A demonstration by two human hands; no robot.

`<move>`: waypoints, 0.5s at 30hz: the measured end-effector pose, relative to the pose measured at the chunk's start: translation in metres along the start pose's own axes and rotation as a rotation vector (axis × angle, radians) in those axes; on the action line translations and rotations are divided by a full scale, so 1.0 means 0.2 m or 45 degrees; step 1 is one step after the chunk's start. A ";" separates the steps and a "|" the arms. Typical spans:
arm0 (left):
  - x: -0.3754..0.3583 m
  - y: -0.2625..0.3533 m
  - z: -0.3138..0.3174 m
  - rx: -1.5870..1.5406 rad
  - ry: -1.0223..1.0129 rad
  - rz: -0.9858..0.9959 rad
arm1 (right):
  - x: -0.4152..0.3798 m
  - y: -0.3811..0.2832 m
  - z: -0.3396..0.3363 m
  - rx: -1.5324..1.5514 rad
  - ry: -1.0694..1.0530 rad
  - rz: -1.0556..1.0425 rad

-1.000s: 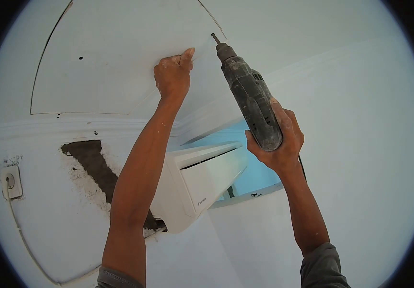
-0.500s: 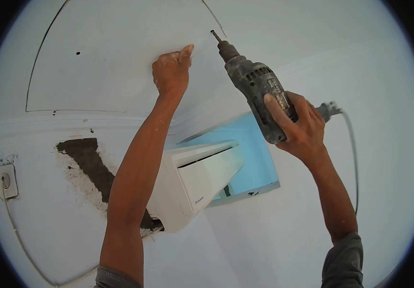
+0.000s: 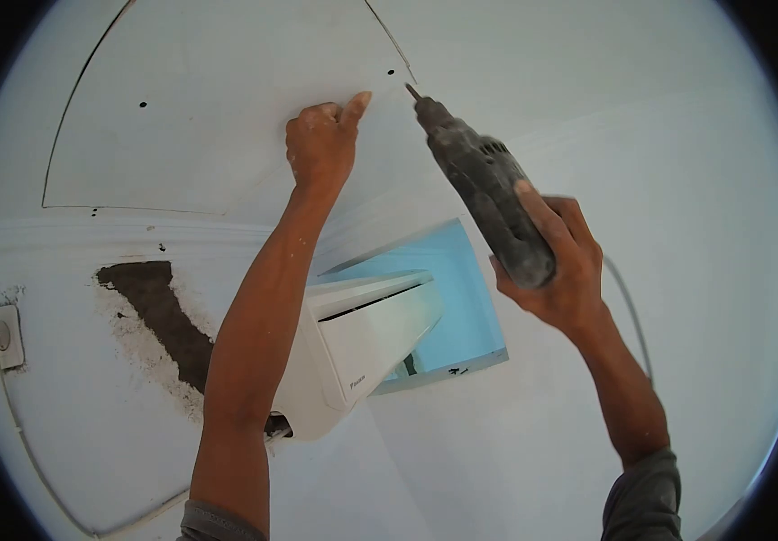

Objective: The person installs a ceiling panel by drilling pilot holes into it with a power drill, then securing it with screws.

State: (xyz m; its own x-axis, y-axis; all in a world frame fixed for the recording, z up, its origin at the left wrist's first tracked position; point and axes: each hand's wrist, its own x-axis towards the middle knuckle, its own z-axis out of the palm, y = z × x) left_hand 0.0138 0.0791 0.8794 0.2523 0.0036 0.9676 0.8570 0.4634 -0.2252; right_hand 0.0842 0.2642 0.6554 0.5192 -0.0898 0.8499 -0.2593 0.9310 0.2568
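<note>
My right hand [image 3: 565, 257] is wrapped round the dark, dusty body of a corded power drill [image 3: 488, 198]. The drill tilts up to the left, and its thin bit stands apart from a small black hole [image 3: 391, 72] in the white ceiling panel [image 3: 218, 81]. Just left of the drill, my left hand [image 3: 324, 144] is raised against or close to the panel. Its fingers are curled and the thumb sticks up toward the hole. Whatever may be inside those fingers is hidden.
A white wall air conditioner [image 3: 362, 338] sits below, beside a light-blue recess [image 3: 466, 311]. Left of it are a patch of broken plaster [image 3: 159, 307] and a wall socket [image 3: 3, 338] with a plugged-in cable [image 3: 33, 460]. The drill's cord [image 3: 631, 311] hangs at the right.
The drill has come down and away from the hole, which now shows uncovered, and the drill has rolled in my right hand. My left hand stays nearly where it was.
</note>
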 end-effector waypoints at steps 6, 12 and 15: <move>0.01 0.14 0.09 0.097 0.076 -0.047 | -0.45 -0.11 -0.19 0.238 0.085 0.383; -0.21 -0.14 0.18 0.191 -0.301 0.028 | -0.93 -0.48 -0.60 0.379 0.266 1.487; -0.47 -0.21 0.20 -0.086 -0.883 -0.298 | -1.15 -0.67 -0.86 0.264 0.186 1.800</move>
State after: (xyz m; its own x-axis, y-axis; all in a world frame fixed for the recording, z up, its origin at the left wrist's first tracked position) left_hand -0.0638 0.0939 0.8025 -0.2643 0.4815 0.8357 0.8849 0.4657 0.0115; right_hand 0.1398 0.2198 0.3464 -0.1951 0.8984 0.3935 -0.7240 0.1387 -0.6757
